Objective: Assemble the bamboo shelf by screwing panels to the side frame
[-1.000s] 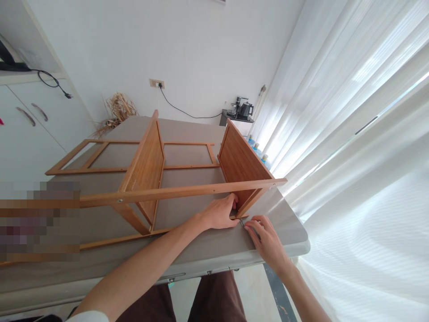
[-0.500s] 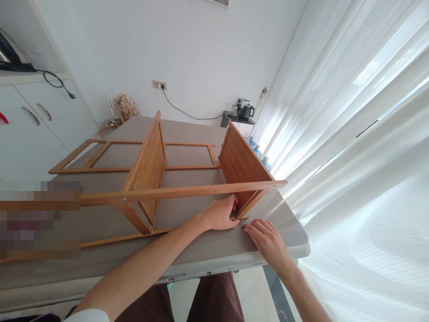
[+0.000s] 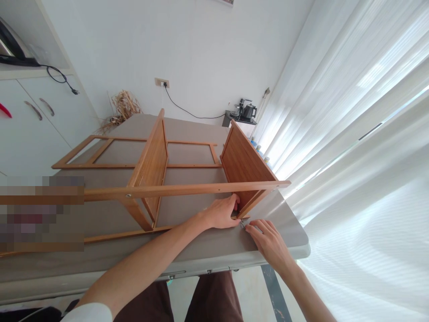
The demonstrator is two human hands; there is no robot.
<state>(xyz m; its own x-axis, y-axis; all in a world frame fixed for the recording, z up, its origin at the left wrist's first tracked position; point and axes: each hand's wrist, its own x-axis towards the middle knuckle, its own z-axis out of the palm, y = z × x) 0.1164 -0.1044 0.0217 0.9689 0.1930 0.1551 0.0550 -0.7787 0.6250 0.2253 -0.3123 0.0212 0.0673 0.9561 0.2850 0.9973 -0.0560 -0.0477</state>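
Observation:
A wooden shelf frame point(image 3: 187, 189) lies on its side on the table, with two slatted shelf panels upright between its side rails. My left hand point(image 3: 221, 213) reaches under the upper rail and is closed around the near lower corner of the right-hand panel point(image 3: 246, 156); its fingertips are partly hidden behind the wood. Just right of that corner, my right hand point(image 3: 268, 239) pinches a small thin metal piece point(image 3: 242, 223) between thumb and fingertips. The metal piece points at the end of the lower rail, and its exact kind is too small to make out.
The grey-covered table point(image 3: 187, 250) has a rounded corner at right, beside white curtains point(image 3: 362, 214). Dried stalks point(image 3: 125, 105) stand beyond its far left end. A black kettle point(image 3: 250, 111) sits on a small stand behind. A blurred patch covers the frame's left end.
The view has shifted slightly. Both hands stay at the same corner, with the right hand's grip on the metal piece only slightly altered.

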